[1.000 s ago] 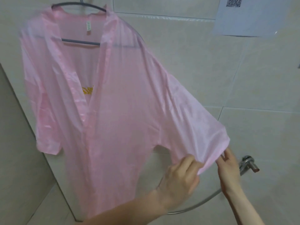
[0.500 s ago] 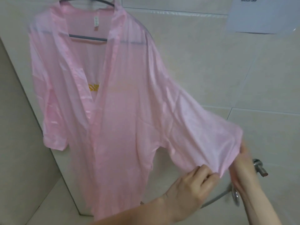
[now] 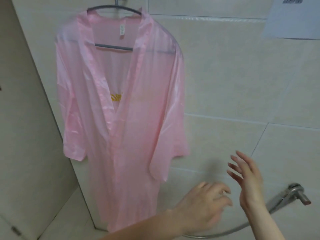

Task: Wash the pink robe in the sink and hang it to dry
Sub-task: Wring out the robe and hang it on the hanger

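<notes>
- Pink robe (image 3: 121, 118) hangs on a grey hanger (image 3: 114, 47).
- Left hand (image 3: 202, 207), below-right of the robe, is loosely curled and holds nothing.
- Right hand (image 3: 249, 186), right of the robe, has its fingers spread and is empty.

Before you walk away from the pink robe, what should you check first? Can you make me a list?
1. The thin pink satin robe sits over both ends of the grey metal hanger: ok.
2. The hanger's hook is caught firmly at the top: it is cut off by the picture's edge, cannot tell.
3. The left hand and the right hand are clear of the cloth, fingers loose: ok.
4. The sleeve nearest the hands hangs smooth: it is folded at its hem, not ok.
5. The robe is wrung enough not to drip: cannot tell.
</notes>
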Motion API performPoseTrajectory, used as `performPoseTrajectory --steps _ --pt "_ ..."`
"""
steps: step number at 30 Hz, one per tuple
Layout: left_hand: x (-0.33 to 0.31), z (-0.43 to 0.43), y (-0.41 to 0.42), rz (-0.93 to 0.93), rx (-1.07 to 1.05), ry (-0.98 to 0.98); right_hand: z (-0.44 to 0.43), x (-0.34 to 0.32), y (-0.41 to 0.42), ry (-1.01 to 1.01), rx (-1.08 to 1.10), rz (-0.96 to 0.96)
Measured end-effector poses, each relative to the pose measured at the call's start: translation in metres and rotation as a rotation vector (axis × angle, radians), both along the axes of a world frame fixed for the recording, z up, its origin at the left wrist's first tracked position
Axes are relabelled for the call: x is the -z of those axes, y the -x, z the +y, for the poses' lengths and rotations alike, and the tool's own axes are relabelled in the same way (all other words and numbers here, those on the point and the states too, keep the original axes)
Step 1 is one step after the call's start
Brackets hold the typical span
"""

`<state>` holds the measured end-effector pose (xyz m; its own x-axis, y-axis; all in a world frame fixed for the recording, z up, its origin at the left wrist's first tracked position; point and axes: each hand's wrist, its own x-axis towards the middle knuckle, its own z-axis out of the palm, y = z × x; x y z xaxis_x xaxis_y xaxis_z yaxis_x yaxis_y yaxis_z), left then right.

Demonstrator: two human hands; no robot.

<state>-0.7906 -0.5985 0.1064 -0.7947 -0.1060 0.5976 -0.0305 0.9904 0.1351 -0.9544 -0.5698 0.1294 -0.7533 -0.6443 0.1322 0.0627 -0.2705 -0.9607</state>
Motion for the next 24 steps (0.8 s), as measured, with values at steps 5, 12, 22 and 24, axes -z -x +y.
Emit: performPoseTrajectory --steps 5,12,22,24 --pt "-0.015 -0.047 -0.057 0.244 -0.361 -0.171 -0.06 -0.024 -0.071 -0.001 -0.185 0.26" --pt "-0.06 -0.089 -0.246 0.498 -0.853 -0.51 -0.14 -0.044 -0.213 0.068 -0.619 0.297" --pt "-0.08 0.001 -0.538 0.686 -1.503 -0.483 -0.253 -0.019 -0.453 0.076 -0.618 1.103" --pt "-0.079 -0.024 -0.541 0.611 -1.446 -0.546 -0.297 -0.006 -0.45 0.066 -0.379 1.619"
